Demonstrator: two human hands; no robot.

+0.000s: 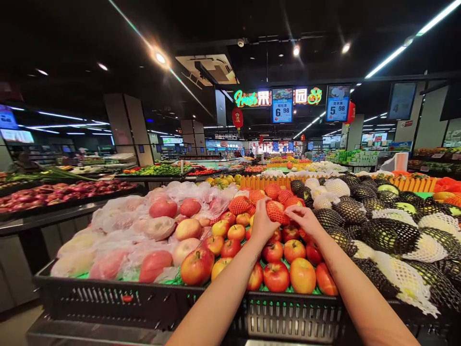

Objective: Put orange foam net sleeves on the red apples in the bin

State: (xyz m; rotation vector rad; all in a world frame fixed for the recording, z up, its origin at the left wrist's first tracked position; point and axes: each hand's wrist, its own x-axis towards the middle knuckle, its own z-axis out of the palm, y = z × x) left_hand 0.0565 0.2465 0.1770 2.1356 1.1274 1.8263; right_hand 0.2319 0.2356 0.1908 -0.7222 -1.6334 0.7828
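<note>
Both my arms reach over a black crate [144, 300] of loose red-yellow apples [276, 275]. My left hand [262, 222] and my right hand [305, 219] are closed together round one apple in an orange foam net [275, 210], held just above the pile. More orange-netted apples [240, 204] lie right behind it. To the left sit large pink apples [163, 208], some in clear plastic wrap.
Fruit in black and white foam nets [382, 230] fills the right side of the stand. A low orange picket fence [261, 181] runs behind. Further displays of red produce [54, 192] and greens [158, 170] stand left; blue price signs [282, 105] hang overhead.
</note>
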